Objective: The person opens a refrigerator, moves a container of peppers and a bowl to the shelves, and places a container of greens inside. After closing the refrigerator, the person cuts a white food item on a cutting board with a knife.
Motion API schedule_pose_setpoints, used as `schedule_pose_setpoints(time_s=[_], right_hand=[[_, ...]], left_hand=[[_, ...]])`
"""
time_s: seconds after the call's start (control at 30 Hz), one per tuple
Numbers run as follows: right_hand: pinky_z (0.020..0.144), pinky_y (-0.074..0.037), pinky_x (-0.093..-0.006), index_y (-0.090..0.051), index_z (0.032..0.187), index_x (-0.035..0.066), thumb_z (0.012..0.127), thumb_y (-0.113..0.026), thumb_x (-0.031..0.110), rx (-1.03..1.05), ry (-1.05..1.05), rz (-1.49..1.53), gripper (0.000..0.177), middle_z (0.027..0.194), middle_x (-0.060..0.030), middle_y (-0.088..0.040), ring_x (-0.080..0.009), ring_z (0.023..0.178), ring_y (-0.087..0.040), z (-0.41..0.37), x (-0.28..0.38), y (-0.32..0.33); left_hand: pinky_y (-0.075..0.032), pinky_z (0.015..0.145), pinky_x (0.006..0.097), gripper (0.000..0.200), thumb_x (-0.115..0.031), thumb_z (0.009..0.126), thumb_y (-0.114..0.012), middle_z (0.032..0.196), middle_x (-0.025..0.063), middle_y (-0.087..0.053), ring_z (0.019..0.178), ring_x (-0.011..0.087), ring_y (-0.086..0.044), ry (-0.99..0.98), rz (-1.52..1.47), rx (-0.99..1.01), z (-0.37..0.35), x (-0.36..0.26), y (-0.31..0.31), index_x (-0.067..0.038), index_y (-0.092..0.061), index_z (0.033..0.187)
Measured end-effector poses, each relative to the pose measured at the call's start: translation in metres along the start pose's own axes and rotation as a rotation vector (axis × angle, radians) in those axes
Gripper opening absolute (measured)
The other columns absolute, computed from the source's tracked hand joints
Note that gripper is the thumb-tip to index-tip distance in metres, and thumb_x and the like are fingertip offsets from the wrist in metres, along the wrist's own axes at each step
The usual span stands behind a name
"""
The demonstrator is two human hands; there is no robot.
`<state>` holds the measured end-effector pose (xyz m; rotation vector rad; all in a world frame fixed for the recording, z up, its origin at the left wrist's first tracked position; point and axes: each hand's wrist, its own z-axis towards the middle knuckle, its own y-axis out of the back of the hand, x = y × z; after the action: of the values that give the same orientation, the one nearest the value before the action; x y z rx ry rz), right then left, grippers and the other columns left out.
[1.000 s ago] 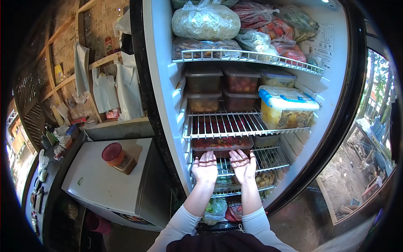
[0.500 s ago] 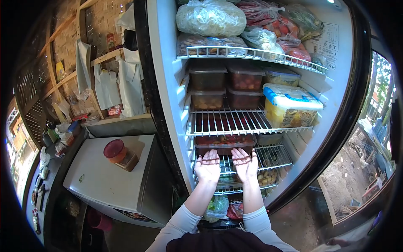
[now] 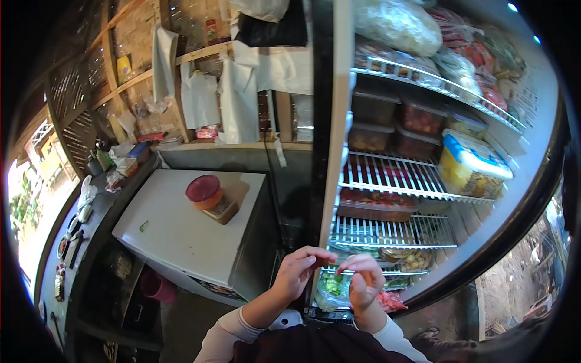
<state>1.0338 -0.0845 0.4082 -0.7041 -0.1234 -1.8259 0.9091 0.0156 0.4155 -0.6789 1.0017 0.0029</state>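
Note:
In front of the lower part of an open fridge, my left hand (image 3: pixel 295 275) is held with fingers curved and nothing in it. My right hand (image 3: pixel 365 282) is beside it, also bare, with the thumb up and fingers bent toward the left. The fingertips of the two hands are close together. Behind them, a bag of green vegetables (image 3: pixel 334 289) lies at the fridge bottom, next to a red plastic packet (image 3: pixel 390 300). Above, a wide clear container of red food (image 3: pixel 376 206) rests on a wire shelf (image 3: pixel 396 233).
Higher shelves hold stacked lidded boxes (image 3: pixel 371 138), a blue-clipped tub (image 3: pixel 475 163) and bagged produce (image 3: pixel 399 29). To the left, a white chest freezer (image 3: pixel 169 236) carries a red-lidded container (image 3: pixel 204 190) and a lower tub. A pink bucket (image 3: pixel 157 286) stands below a cluttered counter (image 3: pixel 78 209).
My view has turned left, so the fridge appears farther right. Both hands have drawn back and down from the container of red food, and their upturned palms have turned inward.

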Motion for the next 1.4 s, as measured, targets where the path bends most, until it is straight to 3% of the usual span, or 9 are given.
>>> schedule_pose_setpoints(time_s=[0.1, 0.27, 0.33, 0.5, 0.67, 0.8, 0.93, 1.13, 1.4], right_hand=[[0.061, -0.051, -0.0280, -0.060, 0.087, -0.002, 0.071, -0.061, -0.007, 0.119, 0.033, -0.031, 0.017, 0.082, -0.0154, -0.063, -0.0203, 0.066, -0.063, -0.002, -0.015, -0.033], [0.056, -0.050, -0.0260, -0.062, 0.083, 0.000, 0.070, -0.065, -0.004, 0.250, 0.031, -0.113, 0.014, 0.075, -0.0133, -0.064, -0.0200, 0.063, -0.063, -0.006, -0.054, -0.090], [0.056, -0.050, -0.0260, -0.062, 0.082, 0.000, 0.070, -0.065, -0.004, 0.287, 0.022, -0.102, 0.013, 0.074, -0.0129, -0.064, -0.0201, 0.063, -0.063, -0.010, -0.070, -0.116], [0.057, -0.048, -0.0250, -0.061, 0.084, 0.001, 0.073, -0.063, -0.003, 0.358, 0.040, -0.128, 0.012, 0.076, -0.0120, -0.062, -0.0185, 0.063, -0.062, 0.004, -0.107, -0.183], [0.068, -0.048, -0.0256, -0.053, 0.113, 0.003, 0.079, -0.069, 0.011, 0.315, -0.421, -0.087, 0.038, 0.099, -0.0089, -0.059, -0.0145, 0.089, -0.059, 0.020, -0.205, -0.231], [0.089, -0.044, -0.0377, -0.037, 0.133, 0.007, 0.075, -0.076, 0.033, 0.427, -0.390, -0.504, 0.075, 0.121, -0.0148, -0.048, -0.0264, 0.113, -0.050, 0.027, -0.301, -0.259], [0.102, -0.036, -0.0479, -0.023, 0.142, 0.006, 0.067, -0.081, 0.041, 0.458, -0.332, -0.753, 0.100, 0.135, -0.0216, -0.037, -0.0366, 0.126, -0.039, 0.022, -0.366, -0.273], [0.104, -0.036, -0.0422, -0.019, 0.143, 0.003, 0.057, -0.085, 0.048, 0.473, -0.446, -0.811, 0.118, 0.139, -0.0237, -0.036, -0.0350, 0.128, -0.040, 0.031, -0.396, -0.286], [0.101, -0.039, -0.0411, -0.027, 0.140, 0.003, 0.055, -0.087, 0.048, 0.369, -0.300, -0.823, 0.113, 0.129, -0.0205, -0.048, -0.0334, 0.120, -0.049, 0.022, -0.407, -0.289]], left_hand=[[-0.044, 0.092, 0.0353, 0.023, -0.006, 0.090, -0.042, 0.102, 0.0164, -0.061, 0.100, 0.0231, -0.058, -0.097, 0.158, 0.017, -0.023, -0.021, 0.028, 0.004, -0.059, 0.103], [-0.045, 0.087, 0.0313, 0.020, -0.004, 0.092, -0.042, 0.095, 0.0116, -0.062, 0.093, 0.0186, -0.059, -0.161, 0.319, -0.056, -0.054, -0.051, 0.075, 0.002, -0.060, 0.099], [-0.044, 0.083, 0.0330, 0.019, -0.007, 0.091, -0.043, 0.093, 0.0140, -0.060, 0.090, 0.0208, -0.057, -0.054, 0.115, -0.234, -0.064, -0.062, 0.098, 0.003, -0.058, 0.095], [-0.044, 0.080, 0.0308, 0.019, -0.012, 0.092, -0.046, 0.091, 0.0122, -0.061, 0.087, 0.0187, -0.058, -0.109, 0.191, -0.341, -0.083, -0.120, 0.179, 0.002, -0.058, 0.096], [-0.042, 0.083, 0.0285, 0.025, -0.015, 0.090, -0.046, 0.105, 0.0066, -0.060, 0.097, 0.0172, -0.057, -0.085, 0.209, -0.626, -0.066, -0.171, 0.286, -0.003, -0.055, 0.110], [-0.036, 0.094, 0.0355, 0.046, -0.025, 0.088, -0.051, 0.125, 0.0032, -0.051, 0.113, 0.0197, -0.047, -0.011, 0.211, -0.845, -0.034, -0.185, 0.379, -0.011, -0.045, 0.132], [-0.031, 0.099, 0.0411, 0.064, -0.031, 0.085, -0.054, 0.142, 0.0018, -0.035, 0.126, 0.0234, -0.034, 0.127, 0.078, -0.815, -0.009, -0.178, 0.451, -0.021, -0.031, 0.144], [-0.029, 0.099, 0.0405, 0.065, -0.035, 0.086, -0.054, 0.139, -0.0008, -0.038, 0.124, 0.0221, -0.035, 0.125, 0.086, -0.886, 0.017, -0.169, 0.465, -0.021, -0.030, 0.144], [-0.027, 0.100, 0.0410, 0.046, -0.038, 0.091, -0.047, 0.135, -0.0018, -0.045, 0.125, 0.0164, -0.036, 0.240, 0.209, -0.743, 0.019, -0.163, 0.490, -0.020, -0.045, 0.134]])
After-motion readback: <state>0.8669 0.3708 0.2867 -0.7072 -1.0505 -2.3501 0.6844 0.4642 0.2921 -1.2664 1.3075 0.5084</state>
